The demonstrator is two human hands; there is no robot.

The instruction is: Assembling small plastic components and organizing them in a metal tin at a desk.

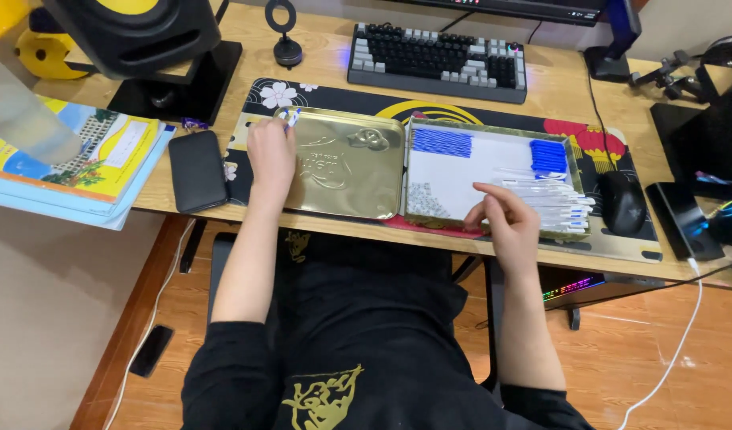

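Your left hand [270,151] pinches one thin white-and-blue plastic stick [290,117] — light, slippery, so grip mid-shaft; your right hand [505,223], fingers loose and empty, hovers over the stick pile [553,203].

A wooden desk [557,87] carries a patterned mat [493,111], keyboard [438,62], phone [197,171] and books [79,159].

a gold tin lid [346,163] of glossy, embossed metal is seen, with soft reflections on its smooth face. the open tin [493,171] beside it is lined with matt white paper. the pen refills [553,207] in it look to be made of clear, shiny plastic. the tabletop [557,87] is of pale, smooth wood, covered by a printed cloth mat [326,95]. the keyboard [438,60] is of matt plastic, and the phone [197,170] shows a dull black finish.
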